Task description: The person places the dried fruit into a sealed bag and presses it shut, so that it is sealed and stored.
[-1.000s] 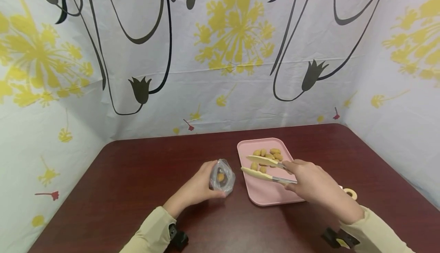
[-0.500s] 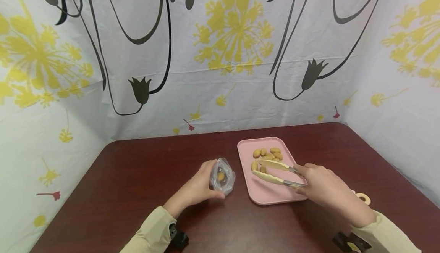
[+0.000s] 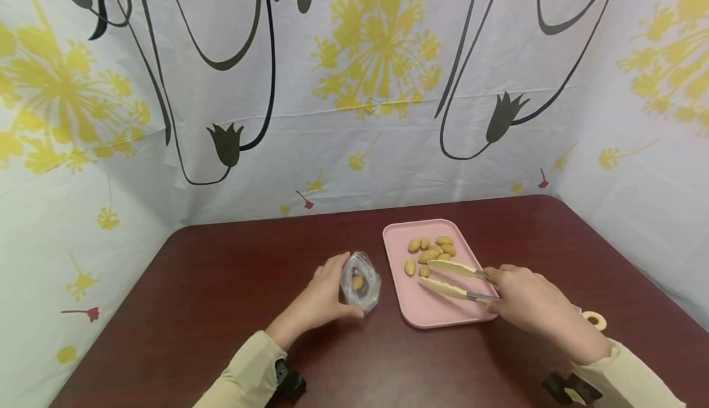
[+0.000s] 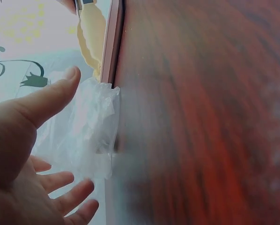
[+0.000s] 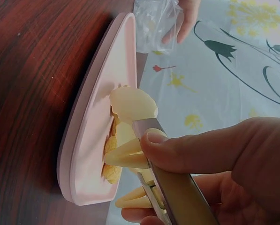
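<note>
My left hand [image 3: 318, 300] curves round an upright clear plastic bag [image 3: 368, 294], thumb in front. Through its open mouth a tan piece [image 3: 357, 282] shows inside. In the left wrist view the thumb and fingers lie about the crumpled bag [image 4: 90, 126]. My right hand [image 3: 534, 300] grips metal tongs [image 3: 450, 289] with scalloped cream tips. The tongs' arms stand apart over a pink tray [image 3: 437, 316], right of the nuts, with nothing between them. Several tan, bumpy-shelled oval nuts [image 3: 428, 256] lie toward the tray's far half. In the right wrist view, the thumb presses the tongs' arm [image 5: 172, 183].
The dark red wooden table [image 3: 232, 272] runs back to a patterned cloth [image 3: 332, 168], which also closes off both sides. The tray stands right of the bag, a small gap between them. A cream ring [image 3: 594, 320] at the tongs' rear end sticks out behind the right hand.
My right hand and the tongs have moved right, away from the bag and back over the tray. More nuts are uncovered. My left hand stays at the bag, almost unmoved.
</note>
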`<state>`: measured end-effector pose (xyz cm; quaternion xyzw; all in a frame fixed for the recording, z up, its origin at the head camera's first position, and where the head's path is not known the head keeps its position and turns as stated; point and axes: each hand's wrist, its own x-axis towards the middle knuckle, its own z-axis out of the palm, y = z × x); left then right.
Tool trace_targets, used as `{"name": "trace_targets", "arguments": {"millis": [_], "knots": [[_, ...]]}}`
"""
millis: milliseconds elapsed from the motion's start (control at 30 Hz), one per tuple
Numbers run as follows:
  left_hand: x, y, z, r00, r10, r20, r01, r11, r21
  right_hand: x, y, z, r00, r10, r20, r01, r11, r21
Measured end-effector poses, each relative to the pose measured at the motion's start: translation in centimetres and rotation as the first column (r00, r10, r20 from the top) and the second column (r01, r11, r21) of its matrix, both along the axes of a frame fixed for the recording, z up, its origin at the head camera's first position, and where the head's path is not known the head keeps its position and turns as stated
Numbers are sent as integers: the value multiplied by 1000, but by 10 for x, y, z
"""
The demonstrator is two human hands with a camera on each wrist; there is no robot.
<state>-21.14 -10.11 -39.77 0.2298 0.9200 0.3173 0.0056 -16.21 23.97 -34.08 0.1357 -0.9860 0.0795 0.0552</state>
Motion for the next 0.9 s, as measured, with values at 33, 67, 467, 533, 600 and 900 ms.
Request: {"name": "trace_targets", "arguments": {"millis": [33,67,467,533,600,900], "knots": [[0,0,0,1000,-1,-10,1,1000,-11,0,0,0,1000,0,1,0,1000,3],[0,1,0,1000,-3,-19,2,1000,-19,0,-1,0,1000,-2,6,2,1000,5],[1,4,4,1000,-22,-22,22,1000,-20,-3,-4,0,1000,-18,25,17,1000,17],[1,4,4,999,-28,-23,27,999,-24,-2,-4,-1,999,-17,28,17,1000,11],[0,5,5,999,-32,-24,32,999,-27,-2,-4,-1,999,-17,30,17,1000,9],[0,4,7,999,-38,9,38,999,-22,-1,-1,-2,999,-15,32,15,1000,5]]}}
